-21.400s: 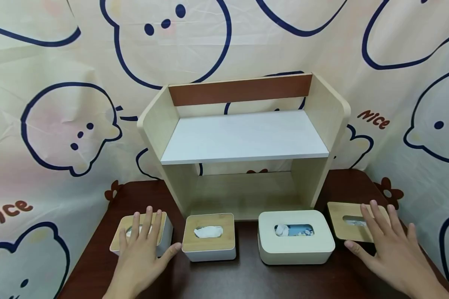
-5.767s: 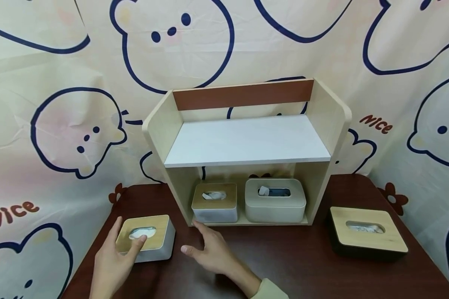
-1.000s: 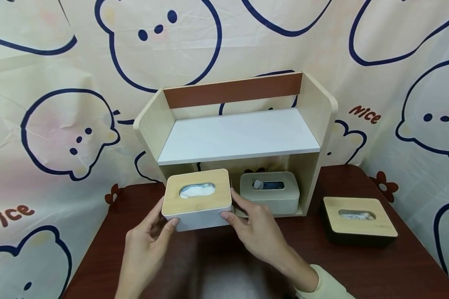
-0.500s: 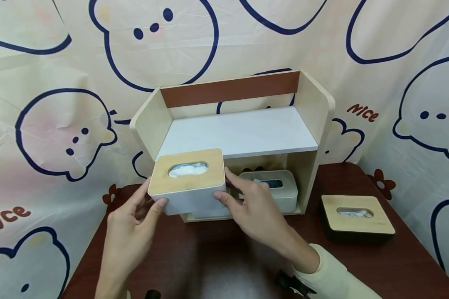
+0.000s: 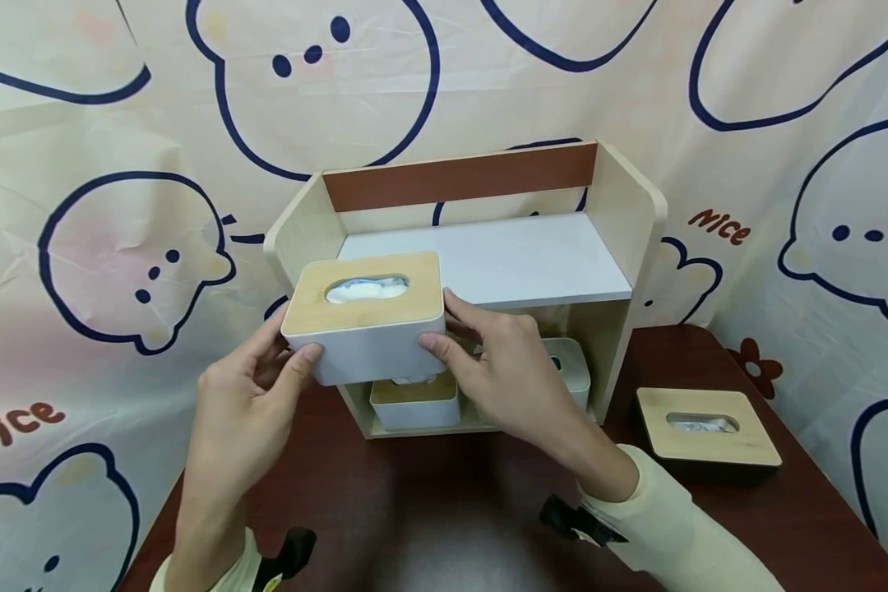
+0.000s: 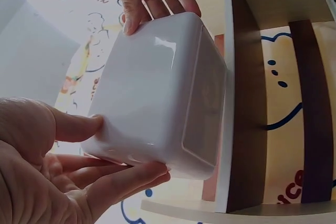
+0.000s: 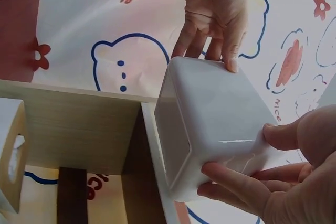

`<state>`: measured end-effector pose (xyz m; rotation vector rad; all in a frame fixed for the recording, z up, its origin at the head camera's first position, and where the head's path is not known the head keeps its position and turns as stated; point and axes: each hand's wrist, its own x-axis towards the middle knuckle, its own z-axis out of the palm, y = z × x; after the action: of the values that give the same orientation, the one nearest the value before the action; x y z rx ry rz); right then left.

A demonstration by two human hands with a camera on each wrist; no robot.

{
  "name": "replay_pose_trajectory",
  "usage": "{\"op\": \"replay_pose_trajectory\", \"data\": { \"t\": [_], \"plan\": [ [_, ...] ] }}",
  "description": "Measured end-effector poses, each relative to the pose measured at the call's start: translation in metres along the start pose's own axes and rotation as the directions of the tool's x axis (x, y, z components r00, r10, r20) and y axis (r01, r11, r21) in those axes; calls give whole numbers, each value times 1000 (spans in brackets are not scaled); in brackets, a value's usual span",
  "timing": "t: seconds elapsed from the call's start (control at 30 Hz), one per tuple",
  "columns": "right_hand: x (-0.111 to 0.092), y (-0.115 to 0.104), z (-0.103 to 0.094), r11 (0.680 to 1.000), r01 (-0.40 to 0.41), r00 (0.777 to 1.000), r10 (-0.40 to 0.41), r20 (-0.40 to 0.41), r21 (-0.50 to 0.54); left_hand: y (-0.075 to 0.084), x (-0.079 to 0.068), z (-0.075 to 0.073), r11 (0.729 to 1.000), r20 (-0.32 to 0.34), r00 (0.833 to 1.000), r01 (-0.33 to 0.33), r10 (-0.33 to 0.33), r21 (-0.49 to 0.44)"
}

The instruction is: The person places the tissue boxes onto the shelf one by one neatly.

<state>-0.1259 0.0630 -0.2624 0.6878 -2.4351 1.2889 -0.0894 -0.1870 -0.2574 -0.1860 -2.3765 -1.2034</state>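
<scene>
Held up in front of the left part of the white shelf is a tissue box point(image 5: 363, 353) with a white body, a light wooden lid and tissue in its oval slot. My left hand point(image 5: 240, 411) grips its left end, thumb on the front face. At its right end my right hand point(image 5: 506, 374) grips it the same way. From below, the left wrist view shows the white tissue box point(image 6: 142, 87) between both hands near the shelf edge. The right wrist view shows the tissue box point(image 7: 220, 114) likewise, its smooth base facing the camera.
A two-tier shelf unit point(image 5: 540, 259) stands on the dark table point(image 5: 444, 510). On its lower tier sit a smaller wood-lidded tissue box point(image 5: 417, 404) and a cream tissue box point(image 5: 573, 370), partly hidden by my right hand. A black tissue box with a wooden lid point(image 5: 710, 444) rests at right.
Both hands have lifted the white tissue box from below the shelf board up to its height, slightly leftward. The smaller box beneath has come back into sight. Earlier, two boxes were moved onto the lower tier.
</scene>
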Motion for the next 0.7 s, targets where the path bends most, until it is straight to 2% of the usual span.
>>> {"op": "replay_pose_trajectory", "data": {
  "t": [0.2, 0.43, 0.57, 0.7],
  "plan": [
    [15, -3, -3, 1000, -14, 1000, 14, -5, 28, 4, 13, 0, 997, 1, 1000, 5, -5, -71],
    [37, 4, -2, 997, -48, 999, 48, -13, 53, 2, 37, 10, 987, 5, 999, 52, -52, -152],
    [50, 9, 0, 997, -54, 998, 56, -36, 60, 0, 52, 17, 977, -22, 997, 69, -75, -200],
    [62, 11, 3, 996, -63, 996, 66, -55, 61, -4, 63, 24, 978, -86, 992, 70, -88, -194]
  ]
}}
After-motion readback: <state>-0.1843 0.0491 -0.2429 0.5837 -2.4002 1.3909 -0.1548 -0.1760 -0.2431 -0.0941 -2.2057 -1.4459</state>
